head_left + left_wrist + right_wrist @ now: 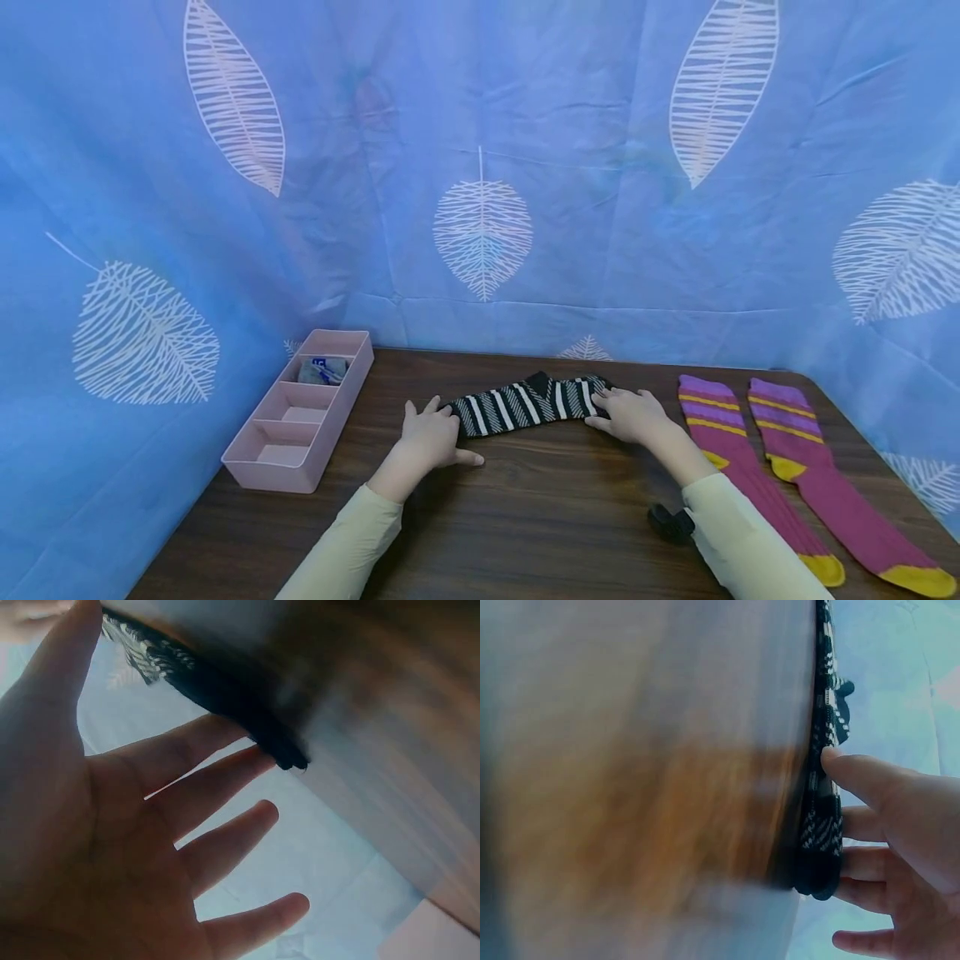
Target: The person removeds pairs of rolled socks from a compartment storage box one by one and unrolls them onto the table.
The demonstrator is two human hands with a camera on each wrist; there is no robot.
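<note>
Head view: the left hand [432, 437], fingers spread and straight, touches the striped sock [517, 406] at the end nearer the pink box [273, 477]; the right hand [633, 414], fingers extended, rests on the end farther from it; the maroon socks [862, 512] lie farthest right of the box. Uneven fingertip pressure could bunch the knit; a lowered right sleeve [750, 533] could drag one maroon sock askew.

Both forearms [356, 533] reach forward — left hand [430, 437] spread (thumb [468, 457] stretched aside), right hand [631, 415] palm down.
</note>
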